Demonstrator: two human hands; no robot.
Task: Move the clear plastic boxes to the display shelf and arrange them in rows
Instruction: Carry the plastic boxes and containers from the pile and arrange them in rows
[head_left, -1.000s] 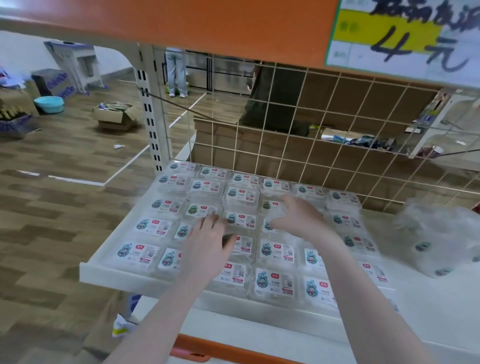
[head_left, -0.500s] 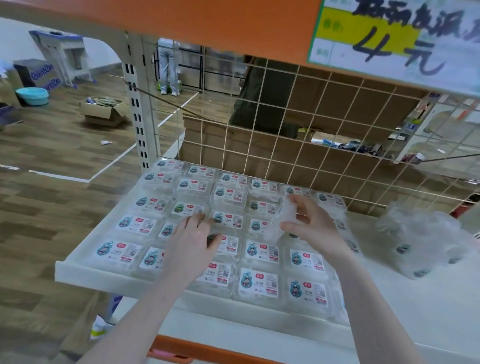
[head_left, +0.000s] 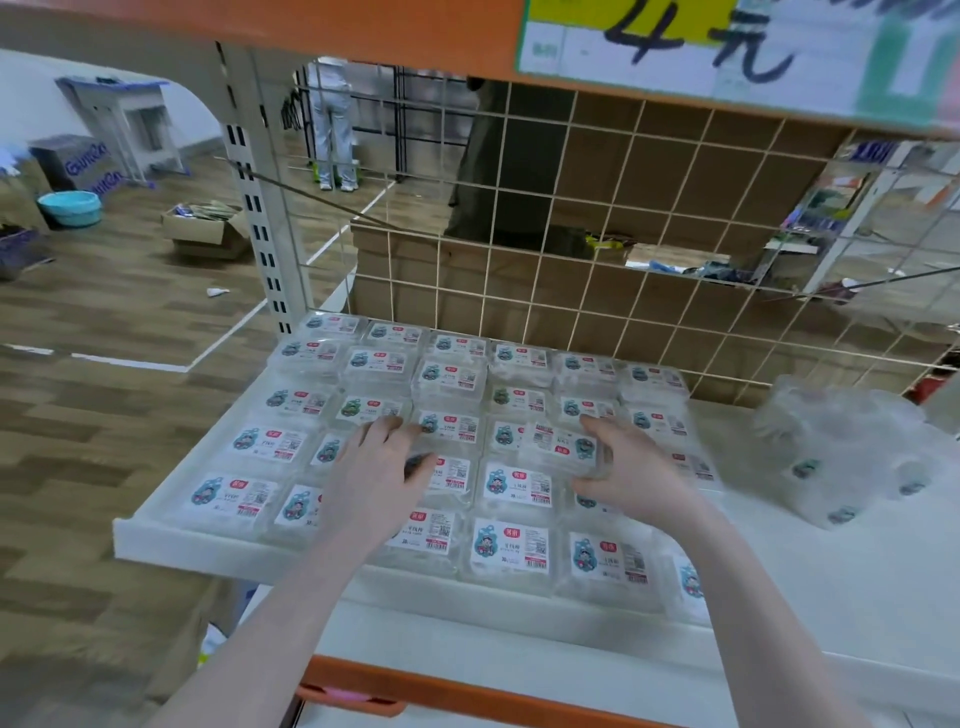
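Several clear plastic boxes (head_left: 511, 545) with cartoon labels lie in rows on the white display shelf (head_left: 208, 548). My left hand (head_left: 371, 480) rests flat on the boxes in the middle of the left half, fingers spread. My right hand (head_left: 631, 475) grips one clear box (head_left: 563, 444) by its right side; the box's label is turned upside down and it sits just above the rows. A clear plastic bag (head_left: 852, 452) with more boxes lies on the shelf's right part.
A wire grid back panel (head_left: 597, 249) closes the shelf behind the boxes. An orange shelf edge with a price sign (head_left: 727, 47) hangs overhead. A perforated upright post (head_left: 260, 208) stands at the left. Cardboard boxes and a blue basin sit on the wooden floor beyond.
My right hand lifted a box from the rows, turned it and now holds it flat with its label reversed. My left hand stayed resting on the boxes. The camera moved closer.
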